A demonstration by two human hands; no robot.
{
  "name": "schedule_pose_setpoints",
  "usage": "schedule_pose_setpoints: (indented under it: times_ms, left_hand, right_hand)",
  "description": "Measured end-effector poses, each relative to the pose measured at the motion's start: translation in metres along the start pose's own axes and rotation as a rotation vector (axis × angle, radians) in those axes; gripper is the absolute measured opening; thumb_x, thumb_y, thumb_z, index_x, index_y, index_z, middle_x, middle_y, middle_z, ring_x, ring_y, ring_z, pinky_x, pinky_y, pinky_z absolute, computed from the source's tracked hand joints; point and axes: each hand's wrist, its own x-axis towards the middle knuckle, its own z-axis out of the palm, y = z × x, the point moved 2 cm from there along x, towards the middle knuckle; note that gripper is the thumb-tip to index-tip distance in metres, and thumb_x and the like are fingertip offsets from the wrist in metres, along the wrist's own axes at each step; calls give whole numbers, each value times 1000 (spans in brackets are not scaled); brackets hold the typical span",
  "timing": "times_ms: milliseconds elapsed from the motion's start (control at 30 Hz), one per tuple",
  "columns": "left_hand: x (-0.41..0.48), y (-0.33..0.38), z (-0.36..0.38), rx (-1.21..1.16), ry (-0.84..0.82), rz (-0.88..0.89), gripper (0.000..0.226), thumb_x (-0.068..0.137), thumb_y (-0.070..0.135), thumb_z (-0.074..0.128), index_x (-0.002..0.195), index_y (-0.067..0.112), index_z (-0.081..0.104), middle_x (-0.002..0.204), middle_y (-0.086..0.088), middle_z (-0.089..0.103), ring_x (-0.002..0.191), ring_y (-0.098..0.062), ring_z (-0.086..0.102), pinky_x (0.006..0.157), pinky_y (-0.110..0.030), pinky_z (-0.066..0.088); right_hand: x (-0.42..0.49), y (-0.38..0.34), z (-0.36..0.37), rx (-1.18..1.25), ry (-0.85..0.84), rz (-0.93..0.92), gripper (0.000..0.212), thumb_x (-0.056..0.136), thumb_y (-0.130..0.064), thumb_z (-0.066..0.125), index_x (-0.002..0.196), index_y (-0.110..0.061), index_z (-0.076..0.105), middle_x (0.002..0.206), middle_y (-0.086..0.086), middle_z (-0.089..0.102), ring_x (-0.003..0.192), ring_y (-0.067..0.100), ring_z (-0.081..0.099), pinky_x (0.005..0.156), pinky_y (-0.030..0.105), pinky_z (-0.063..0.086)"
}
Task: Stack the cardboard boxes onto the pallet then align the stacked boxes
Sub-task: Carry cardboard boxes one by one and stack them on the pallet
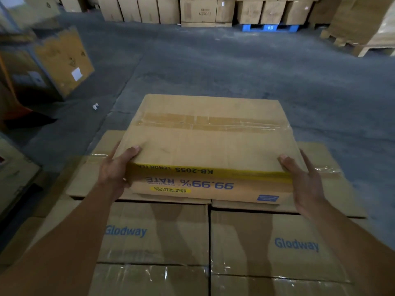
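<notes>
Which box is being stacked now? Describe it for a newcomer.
Find the stack of Glodway cartons in the foreground. At its top, the left hand and right hand grip one carton by its near corners. Only it shows a yellow band and upside-down 99.99% RATE print.

Grey concrete floor [213,60], white paper scrap [95,106] lying on it, blue pallet [270,27] far back under cardboard boxes [273,11]

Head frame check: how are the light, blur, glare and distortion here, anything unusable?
Head view: dim warehouse light; the left margin, tilted carton included, is smeared by blur; the held box, left hand and right hand are sharp, print legible; tape on the Glodway boxes glints, arm shadows cross them; wide-angle stretch toward the corners.
</notes>
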Motion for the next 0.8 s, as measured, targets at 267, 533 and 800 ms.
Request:
schedule_pose_setpoints:
  times_ms: [267,533,800]
  left_hand:
    - [4,-11,-12,-1,0,-9,18,84,34,75,102,34,73,77,6,66,64,-18,54,51,-27,30]
    - [-9,-4,-9,36,21,-4,30,85,34,76,113,26,67,95,6,68,83,-16,61,61,-32,44]
    - [-79,30,-17,697,285,155,84,84,53,71,147,7,41,141,-21,53,129,-41,49,104,-50,42]
  right_hand:
    - [-17,-2,0,-96,40,7,30,93,-21,71,108,-46,64,103,-13,75,91,-4,72,73,11,52]
    - [-18,-7,-4,-208,27,40,33,87,-31,77,118,-39,67,107,-10,77,100,4,72,94,30,52]
    - [-45,-60,-19,-786,66,83,82,85,-55,71,155,-30,37,152,5,50,140,30,45,113,41,34]
